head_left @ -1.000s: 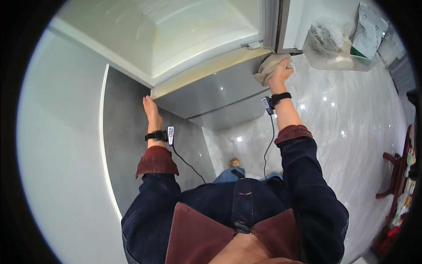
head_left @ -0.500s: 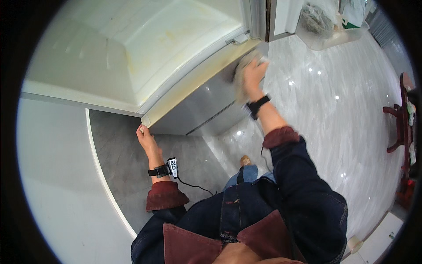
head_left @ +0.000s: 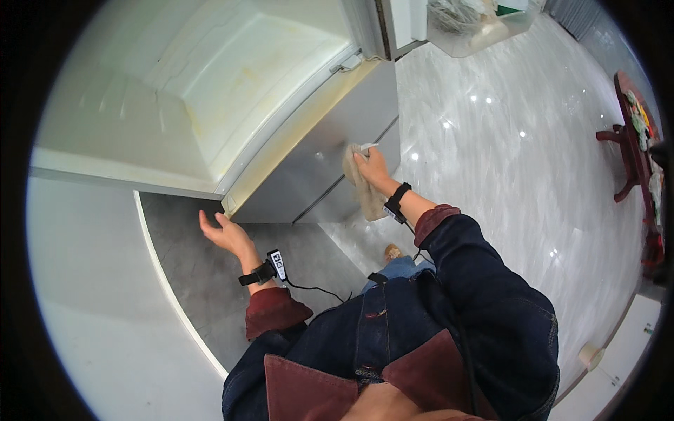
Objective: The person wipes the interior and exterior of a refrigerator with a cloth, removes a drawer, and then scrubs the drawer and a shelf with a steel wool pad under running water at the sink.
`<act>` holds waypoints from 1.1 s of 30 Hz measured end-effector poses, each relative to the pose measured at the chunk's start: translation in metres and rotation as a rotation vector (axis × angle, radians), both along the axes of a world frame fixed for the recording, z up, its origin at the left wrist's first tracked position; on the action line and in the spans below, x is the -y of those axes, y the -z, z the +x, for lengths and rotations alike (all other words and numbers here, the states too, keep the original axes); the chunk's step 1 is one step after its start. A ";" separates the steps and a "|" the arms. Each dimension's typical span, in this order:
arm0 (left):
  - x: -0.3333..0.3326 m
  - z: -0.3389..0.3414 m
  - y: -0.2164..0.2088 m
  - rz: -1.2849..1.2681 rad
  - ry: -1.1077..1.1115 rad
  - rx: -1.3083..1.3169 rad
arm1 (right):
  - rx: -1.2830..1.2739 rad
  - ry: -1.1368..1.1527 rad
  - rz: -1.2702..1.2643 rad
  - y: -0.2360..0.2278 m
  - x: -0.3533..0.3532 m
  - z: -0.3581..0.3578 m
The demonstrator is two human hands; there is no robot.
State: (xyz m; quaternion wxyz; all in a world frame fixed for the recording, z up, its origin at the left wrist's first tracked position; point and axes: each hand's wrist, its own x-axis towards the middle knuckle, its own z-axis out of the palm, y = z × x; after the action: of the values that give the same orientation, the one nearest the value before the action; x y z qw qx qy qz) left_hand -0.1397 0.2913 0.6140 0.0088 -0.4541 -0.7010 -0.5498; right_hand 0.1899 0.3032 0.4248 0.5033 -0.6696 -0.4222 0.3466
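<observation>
A beige cloth point(head_left: 361, 184) is bunched in my right hand point(head_left: 373, 168), its lower part hanging loose in front of the grey panels. A white edge or scrap shows at the fingers. My left hand point(head_left: 226, 233) is open, fingers apart, just below the near corner of the refrigerator's grey front point(head_left: 309, 151). No gripped thing shows in it. Yellowish stains run along the top edge point(head_left: 270, 151) of that front. Above it, the white interior point(head_left: 253, 77) lies exposed, also stained yellow in places.
A wide white door panel point(head_left: 91, 281) fills the left side. Glossy marbled floor point(head_left: 484, 189) spreads to the right, with a clear plastic bin point(head_left: 477, 35) of bags at the back. A dark red wooden table point(head_left: 625, 140) stands far right, a white cabinet point(head_left: 611, 358) below it.
My right hand has moved with the cloth from the far upper end of the front down toward me. My left hand has let go of the corner and opened. The view has shifted slightly.
</observation>
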 end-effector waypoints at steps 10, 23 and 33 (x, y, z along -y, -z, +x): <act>-0.056 0.210 -0.038 0.172 0.931 -0.474 | -0.225 -0.005 -0.330 0.035 0.118 0.080; -0.110 0.354 0.002 -0.152 0.273 -0.743 | -0.779 0.398 -0.228 0.031 0.248 0.164; -0.116 0.362 0.010 -0.063 0.271 -0.790 | -0.679 0.453 -0.219 0.053 0.263 0.201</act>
State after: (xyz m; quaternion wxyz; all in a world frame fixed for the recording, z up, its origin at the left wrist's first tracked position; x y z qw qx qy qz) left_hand 0.2221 0.4076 0.6035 0.1906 -0.7183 -0.5942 -0.3077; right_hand 0.3907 0.0398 0.3720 0.6032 -0.6426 -0.0353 0.4711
